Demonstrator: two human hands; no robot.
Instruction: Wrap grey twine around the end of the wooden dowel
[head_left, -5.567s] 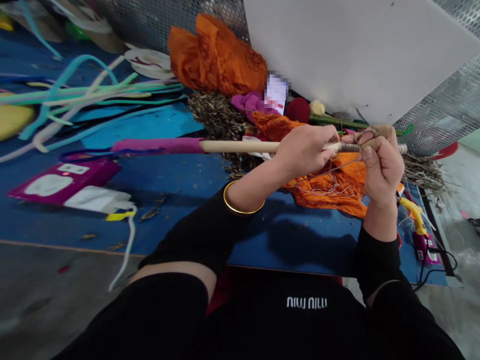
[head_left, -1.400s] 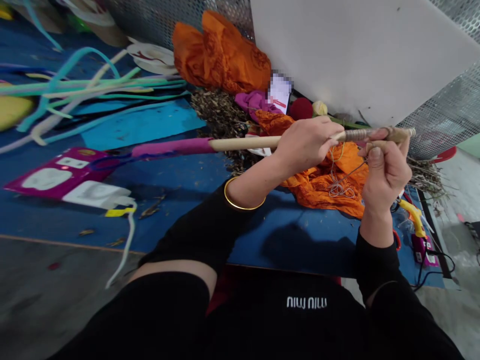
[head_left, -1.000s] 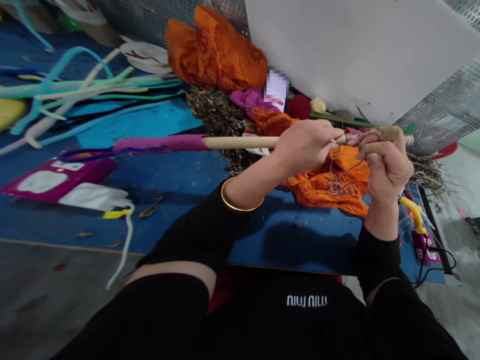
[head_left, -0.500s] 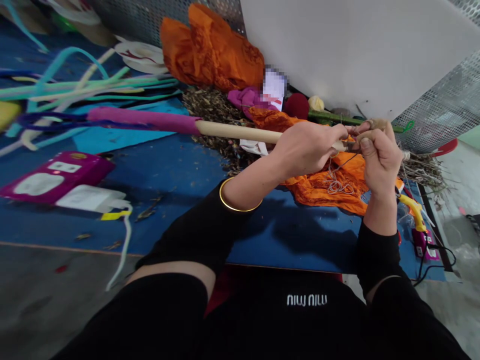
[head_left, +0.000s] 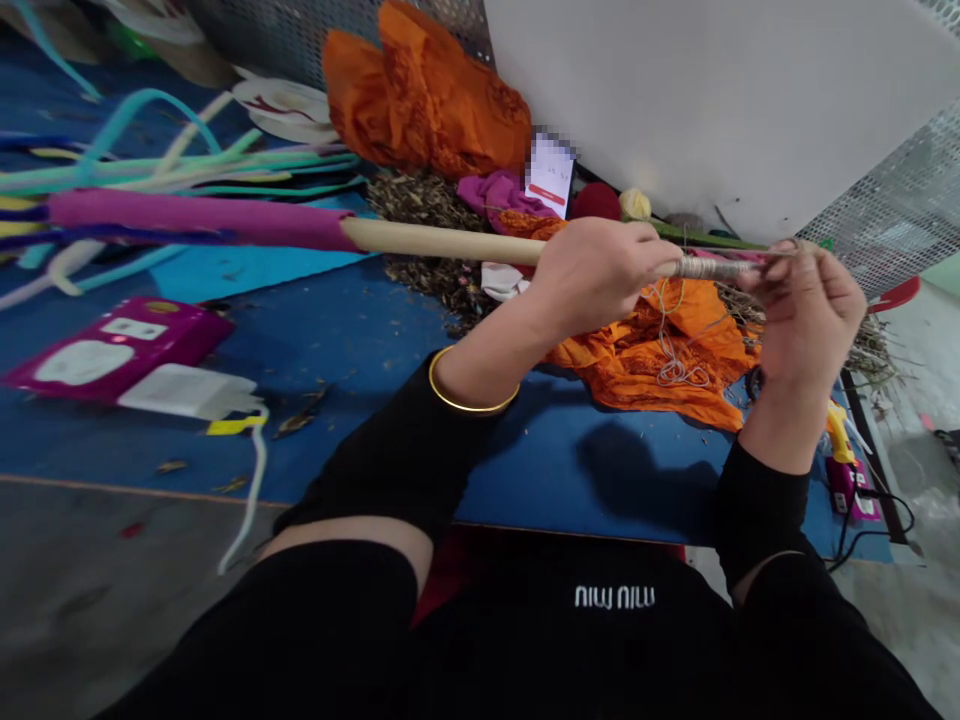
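My left hand (head_left: 600,275) is wrapped round a long pale rod (head_left: 450,242), which lies level above the table. Magenta cloth (head_left: 217,218) covers the rod's left part. Grey thread (head_left: 709,267) is wound round its right part, between my two hands. My right hand (head_left: 810,300) is pinched at the far right end of the wound part; what its fingertips hold is too small to make out. A loose tangle of thread (head_left: 679,370) hangs over orange cloth (head_left: 637,365) below the rod.
The blue table (head_left: 360,345) bears a magenta power strip (head_left: 112,350) with a white plug (head_left: 187,390). Colourful foam strips (head_left: 217,170), dried plant bits (head_left: 420,205), an orange bundle (head_left: 427,95), a phone (head_left: 551,170) and a yellow-handled tool (head_left: 840,435) lie around.
The rod has shifted left in my left hand's grip. My right hand has moved right, away from my left hand, and more of the thread-wound part shows between them.
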